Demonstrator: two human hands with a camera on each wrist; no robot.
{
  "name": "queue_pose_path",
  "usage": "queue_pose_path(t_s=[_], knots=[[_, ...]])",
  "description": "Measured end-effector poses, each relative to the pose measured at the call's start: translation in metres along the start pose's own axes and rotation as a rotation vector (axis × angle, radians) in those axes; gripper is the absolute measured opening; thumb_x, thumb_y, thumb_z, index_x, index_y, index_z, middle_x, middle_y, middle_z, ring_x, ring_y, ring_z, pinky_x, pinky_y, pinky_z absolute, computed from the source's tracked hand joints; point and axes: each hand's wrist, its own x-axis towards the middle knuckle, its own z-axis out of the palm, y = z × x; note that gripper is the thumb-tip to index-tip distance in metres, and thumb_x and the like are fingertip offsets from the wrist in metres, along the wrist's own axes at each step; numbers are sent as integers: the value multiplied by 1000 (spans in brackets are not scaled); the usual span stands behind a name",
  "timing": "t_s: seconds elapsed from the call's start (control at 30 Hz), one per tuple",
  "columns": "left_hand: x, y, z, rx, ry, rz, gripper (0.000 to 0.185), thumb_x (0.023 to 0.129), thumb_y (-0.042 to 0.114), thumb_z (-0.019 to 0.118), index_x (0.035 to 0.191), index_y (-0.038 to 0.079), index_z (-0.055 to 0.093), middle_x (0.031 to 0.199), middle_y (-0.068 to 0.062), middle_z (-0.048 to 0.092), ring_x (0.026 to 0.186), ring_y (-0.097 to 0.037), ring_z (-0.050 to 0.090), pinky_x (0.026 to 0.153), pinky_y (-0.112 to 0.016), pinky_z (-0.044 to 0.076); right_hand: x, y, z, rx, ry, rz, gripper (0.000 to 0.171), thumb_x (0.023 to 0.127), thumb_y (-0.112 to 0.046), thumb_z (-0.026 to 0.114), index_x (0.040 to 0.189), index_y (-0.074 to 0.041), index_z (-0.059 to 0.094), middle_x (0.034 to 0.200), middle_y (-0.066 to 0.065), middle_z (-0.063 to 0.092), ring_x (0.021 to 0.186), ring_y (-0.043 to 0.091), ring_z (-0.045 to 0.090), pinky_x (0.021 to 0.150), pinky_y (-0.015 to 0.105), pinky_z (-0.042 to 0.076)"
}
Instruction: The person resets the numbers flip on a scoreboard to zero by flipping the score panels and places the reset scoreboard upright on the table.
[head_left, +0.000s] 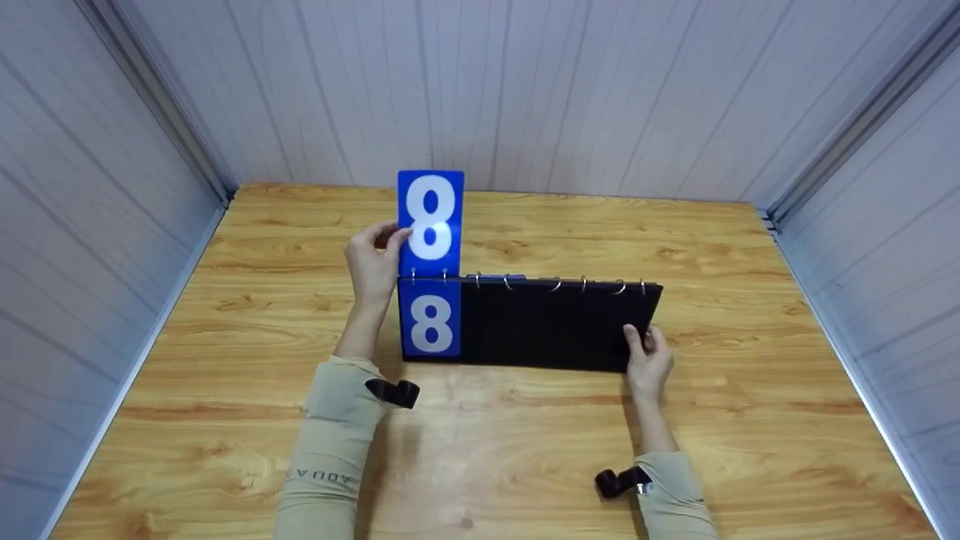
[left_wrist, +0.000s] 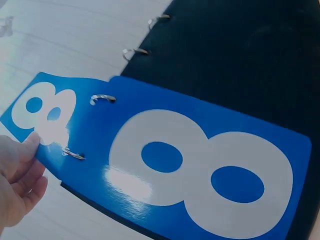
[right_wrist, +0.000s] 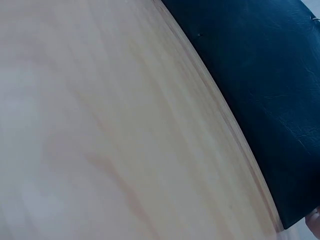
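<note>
The scoreboard (head_left: 540, 324), a black flip stand with metal rings (head_left: 555, 283) along its top edge, stands on the table (head_left: 480, 450) near the middle, its face towards the person. At its left end hang two blue cards, each printed with a white 8. The lower card (head_left: 431, 324) lies flat against the black face. The upper card (head_left: 430, 223) stands upright above the rings. The left hand (head_left: 373, 259) pinches the left edge of the upper card between thumb and fingers. The right hand (head_left: 649, 362) grips the lower right corner of the scoreboard, thumb on the front face. Beige sleeves (head_left: 334, 442) cover both forearms. Pale panelled walls (head_left: 525, 90) enclose the table on three sides.
</note>
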Motion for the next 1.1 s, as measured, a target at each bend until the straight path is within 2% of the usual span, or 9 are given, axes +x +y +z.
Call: queue_pose_path(t_s=[0.37, 0.47, 0.6, 0.77, 0.93, 1.1], knots=[[13, -16, 11, 148, -187, -186, 18, 82, 8, 63, 95, -5, 65, 85, -16, 64, 73, -21, 58, 65, -27, 48, 2, 0, -1, 3, -7, 11, 14, 79, 1, 63, 79, 12, 54, 52, 5, 44, 46, 1, 34, 44, 13, 28], [15, -19, 11, 199, -210, -232, 17, 80, 6, 65, 93, -5, 66, 84, -16, 64, 74, -22, 59, 66, -29, 48, 2, 1, 0, -5, -6, 3, 14, 79, 1, 63, 79, 12, 55, 53, 6, 46, 46, 1, 34, 45, 13, 29], [17, -20, 11, 261, -224, -254, 16, 77, 5, 67, 90, -5, 68, 81, -16, 65, 72, -22, 59, 65, -30, 48, 2, 1, 1, -9, -6, -2, 14, 79, 1, 63, 79, 12, 55, 54, 7, 46, 48, 2, 36, 46, 13, 30], [16, -22, 9, 312, -263, -274, 18, 80, 10, 66, 89, -5, 67, 85, -17, 65, 76, -24, 60, 68, -32, 49, 3, 0, 1, -9, -5, 7, 15, 79, 1, 63, 78, 12, 54, 53, 6, 45, 48, 2, 36, 46, 13, 30], [11, -24, 5, 303, -214, -231, 20, 83, 14, 63, 90, -5, 67, 83, -16, 64, 76, -24, 58, 68, -32, 47, 3, 0, 2, -24, 5, 8, 14, 79, 1, 63, 79, 12, 55, 54, 6, 46, 48, 3, 36, 47, 13, 30], [-1, -21, 1, 234, -92, -162, 19, 85, 13, 60, 90, -4, 67, 83, -16, 64, 74, -24, 58, 66, -32, 46, 3, -1, 2, -22, 7, 19, 14, 79, 0, 64, 81, 12, 55, 55, 6, 46, 50, 3, 36, 48, 13, 31]])
